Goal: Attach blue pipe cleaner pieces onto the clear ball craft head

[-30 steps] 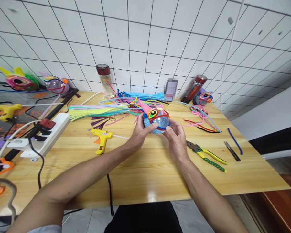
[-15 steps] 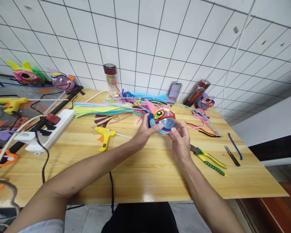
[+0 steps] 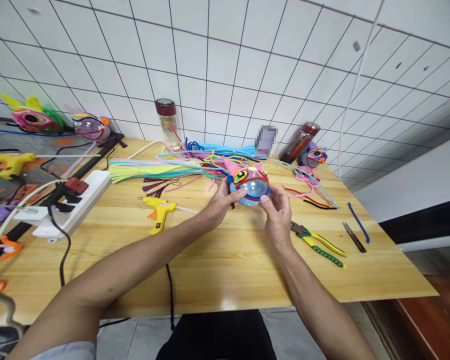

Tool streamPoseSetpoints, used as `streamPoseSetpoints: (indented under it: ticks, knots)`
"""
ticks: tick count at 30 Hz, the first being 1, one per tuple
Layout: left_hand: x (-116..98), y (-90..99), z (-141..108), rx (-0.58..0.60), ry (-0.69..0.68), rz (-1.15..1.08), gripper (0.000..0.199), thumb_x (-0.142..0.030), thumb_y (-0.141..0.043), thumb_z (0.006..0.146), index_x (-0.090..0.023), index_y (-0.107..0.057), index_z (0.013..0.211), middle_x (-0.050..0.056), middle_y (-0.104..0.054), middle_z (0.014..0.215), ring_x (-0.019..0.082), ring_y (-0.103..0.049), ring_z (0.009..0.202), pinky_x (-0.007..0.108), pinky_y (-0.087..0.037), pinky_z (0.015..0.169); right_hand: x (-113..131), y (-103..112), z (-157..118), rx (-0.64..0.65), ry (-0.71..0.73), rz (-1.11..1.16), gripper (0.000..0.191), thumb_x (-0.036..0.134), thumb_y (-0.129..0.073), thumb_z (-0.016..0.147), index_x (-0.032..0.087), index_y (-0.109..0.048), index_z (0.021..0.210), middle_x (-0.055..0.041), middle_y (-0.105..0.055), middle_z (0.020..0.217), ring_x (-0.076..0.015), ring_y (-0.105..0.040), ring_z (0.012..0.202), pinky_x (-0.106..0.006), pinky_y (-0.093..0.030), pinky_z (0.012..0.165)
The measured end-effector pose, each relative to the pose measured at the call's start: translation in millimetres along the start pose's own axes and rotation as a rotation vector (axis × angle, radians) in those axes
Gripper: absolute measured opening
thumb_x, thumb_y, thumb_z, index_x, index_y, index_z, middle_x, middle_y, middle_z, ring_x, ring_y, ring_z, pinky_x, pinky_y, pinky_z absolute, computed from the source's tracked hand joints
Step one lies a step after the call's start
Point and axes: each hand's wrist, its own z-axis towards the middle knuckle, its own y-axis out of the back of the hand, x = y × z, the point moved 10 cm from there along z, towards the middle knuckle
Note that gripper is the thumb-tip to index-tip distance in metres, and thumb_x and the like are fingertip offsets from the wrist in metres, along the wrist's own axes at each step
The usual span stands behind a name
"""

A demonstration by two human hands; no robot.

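Left hand (image 3: 220,204) is clamped on the left side of a decorated clear ball (image 3: 255,188), right hand (image 3: 279,216) has its right edge pinched, all over mid-table (image 3: 217,272). Yellow glue gun (image 3: 159,212)'s lying off left, pliers (image 3: 318,243) off right, pipe cleaners (image 3: 153,171) piled on the far side.

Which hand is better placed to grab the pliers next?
Probably the right hand: the pliers lie just to its right, while the left hand holds the opposite side of the ball.
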Motion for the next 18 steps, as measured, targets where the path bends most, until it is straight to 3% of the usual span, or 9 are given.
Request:
streamPoseSetpoints:
  ticks: [3,6,12,18]
  knots:
    - [6.3,-1.9,-0.6,0.026,0.037,-0.025,0.071,-0.056,-0.093,0.074,-0.026,-0.061,0.13,0.005,-0.072,0.116,0.018,-0.065,0.087,0.027,-0.044,0.063,6.2,1.2,-1.3,-0.017,0.047,-0.069,0.054,0.053,-0.087,0.082,0.024,-0.068,0.122,-0.0089,-0.075,0.128,-0.0261,-0.069,0.12,-0.046,-0.054,0.11]
    - [13.6,-5.0,-2.1,0.057,0.078,-0.081,0.067,-0.057,-0.092,0.077,-0.026,-0.062,0.128,0.005,-0.074,0.113,0.018,-0.067,0.084,0.028,-0.048,0.064,13.3,1.7,-3.7,-0.042,0.08,-0.116,0.054,0.056,-0.085,0.083,0.023,-0.067,0.122,-0.01,-0.074,0.126,-0.0272,-0.067,0.12,-0.045,-0.056,0.104]
    - [17.7,-12.5,-5.2,0.12,0.133,-0.168,0.059,-0.055,-0.086,0.085,-0.023,-0.065,0.131,0.01,-0.078,0.119,0.027,-0.073,0.106,0.039,-0.058,0.089,23.3,-0.3,-7.8,-0.05,0.13,-0.244,0.051,0.058,-0.077,0.088,0.023,-0.066,0.124,-0.0113,-0.07,0.129,-0.0268,-0.065,0.117,-0.04,-0.056,0.091]
    - [10.6,-24.4,-9.4,0.183,0.15,-0.245,0.061,-0.049,-0.081,0.092,-0.022,-0.064,0.143,0.014,-0.071,0.147,0.034,-0.062,0.142,0.051,-0.05,0.117,41.5,-6.7,-15.0,-0.035,0.315,-0.451,0.049,0.053,-0.076,0.09,0.026,-0.064,0.13,-0.0108,-0.067,0.131,-0.0267,-0.064,0.114,-0.042,-0.056,0.091]
